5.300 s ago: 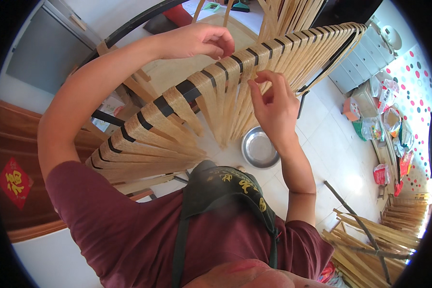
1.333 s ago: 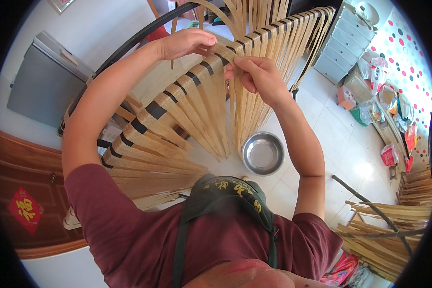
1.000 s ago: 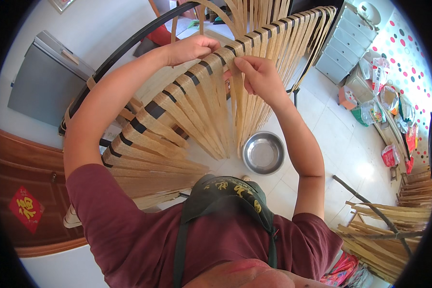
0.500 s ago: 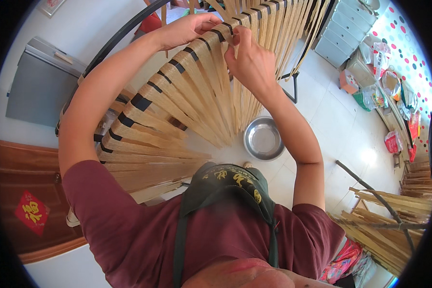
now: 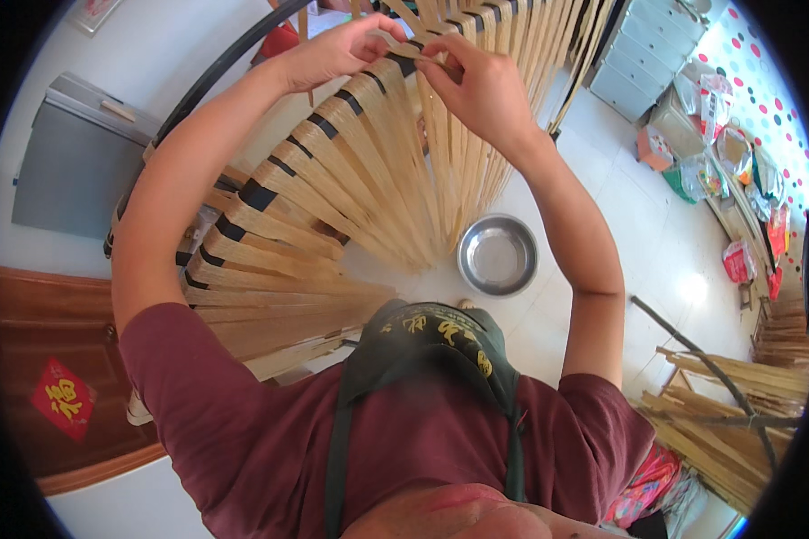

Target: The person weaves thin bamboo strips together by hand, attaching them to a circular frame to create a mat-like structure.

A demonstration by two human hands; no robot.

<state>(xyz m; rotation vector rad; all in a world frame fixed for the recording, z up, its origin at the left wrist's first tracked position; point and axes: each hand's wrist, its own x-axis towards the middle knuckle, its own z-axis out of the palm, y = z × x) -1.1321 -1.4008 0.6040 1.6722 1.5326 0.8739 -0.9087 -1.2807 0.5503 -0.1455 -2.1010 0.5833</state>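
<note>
A curved black bar (image 5: 259, 195) runs across the upper middle, with many long, flat, tan strips (image 5: 333, 193) looped over it and hanging toward the floor. Between my right hand's (image 5: 487, 94) closed thumb and fingers is a tan strip, bent over the bar near its top. Just left of it, at the same bar, my left hand (image 5: 337, 54) has its fingers curved and apart, close to the strip's loop. Whether the left fingertips touch the strip is hard to make out. Black gaps of the bar show between the loops.
On the tiled floor below stands a round metal basin (image 5: 498, 255). More tan strips (image 5: 710, 431) lie at the lower right beside a dark pole (image 5: 692, 346). A grey drawer cabinet (image 5: 649, 56) and several plastic bags (image 5: 737, 260) line the right side. A brown door (image 5: 63, 359) is at left.
My right hand has shifted slightly right and now pulls the strip's end out from the bar. My left fingers have spread a little. The bar has shifted slightly.
</note>
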